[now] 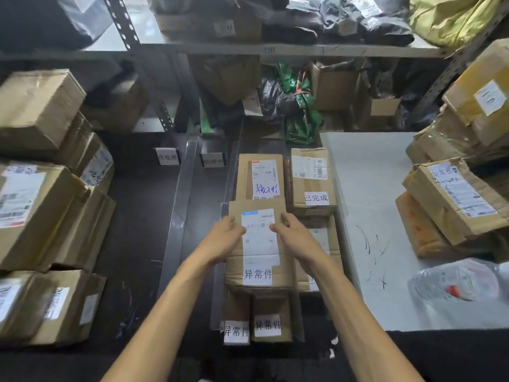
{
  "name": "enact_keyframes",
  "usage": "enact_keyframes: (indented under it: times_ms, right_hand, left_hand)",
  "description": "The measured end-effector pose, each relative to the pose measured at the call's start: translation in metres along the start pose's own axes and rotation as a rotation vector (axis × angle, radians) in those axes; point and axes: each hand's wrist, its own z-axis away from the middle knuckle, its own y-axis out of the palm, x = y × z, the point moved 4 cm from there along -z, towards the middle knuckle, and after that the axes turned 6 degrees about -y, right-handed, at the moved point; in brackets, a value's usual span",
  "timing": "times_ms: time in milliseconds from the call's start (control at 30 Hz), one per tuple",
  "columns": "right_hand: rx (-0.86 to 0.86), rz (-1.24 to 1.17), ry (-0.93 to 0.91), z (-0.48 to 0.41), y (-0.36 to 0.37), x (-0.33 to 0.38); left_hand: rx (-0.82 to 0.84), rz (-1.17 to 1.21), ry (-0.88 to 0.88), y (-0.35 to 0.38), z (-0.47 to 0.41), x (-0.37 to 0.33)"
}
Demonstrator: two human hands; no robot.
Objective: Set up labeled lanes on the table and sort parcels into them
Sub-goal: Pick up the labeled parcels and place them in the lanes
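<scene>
Labelled parcel lies between two box stacks

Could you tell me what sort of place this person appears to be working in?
Probably a courier parcel sorting room: labelled cardboard parcels are stacked all round, metal shelving holds more boxes and bags, and small lane signs stand on the table.

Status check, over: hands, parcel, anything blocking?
Left hand and right hand on 异常件 parcel, grip unclear. Parcel lies among others labelled alike. Blue-scrawled parcel close behind it.
</scene>
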Motion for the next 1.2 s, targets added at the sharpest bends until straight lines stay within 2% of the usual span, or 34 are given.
enact_keyframes:
  times_ms: [167, 267, 400, 567, 700, 867, 1000, 1200]
  right_hand:
    - [-0.069, 0.157, -0.1, 0.004, 0.01, 0.006]
    - [-0.152, 0.254, -0.084, 0.002, 0.019, -0.002]
    - [-0.227, 0.228, 0.035, 0.005, 0.033, -0.022]
    - [-0.336, 0.115, 0.078, 0.017, 0.04, -0.02]
    - [-0.397, 0.081, 0.042, 0.03, 0.041, -0.007]
    - [-0.498, 0.023, -0.002, 0.032, 0.029, 0.027]
    - [-0.503, 0.003, -0.084, 0.012, 0.018, 0.057]
    - [-0.419, 0.007, -0.106, -0.072, 0.007, 0.082]
  left_hand:
    - [-0.018, 0.062, 0.044, -0.006, 0.005, 0.011]
    - [0.002, 0.106, 0.065, -0.008, 0.0, 0.02]
    - [0.08, 0.09, 0.091, -0.002, 0.0, 0.025]
    - [0.152, 0.176, 0.109, -0.004, -0.004, 0.028]
    - [0.175, 0.218, 0.158, -0.01, 0.004, 0.023]
    - [0.101, 0.233, 0.262, -0.038, 0.011, -0.007]
    - [0.025, 0.244, 0.314, -0.058, -0.008, -0.037]
    - [-0.043, 0.347, 0.207, -0.053, -0.082, -0.065]
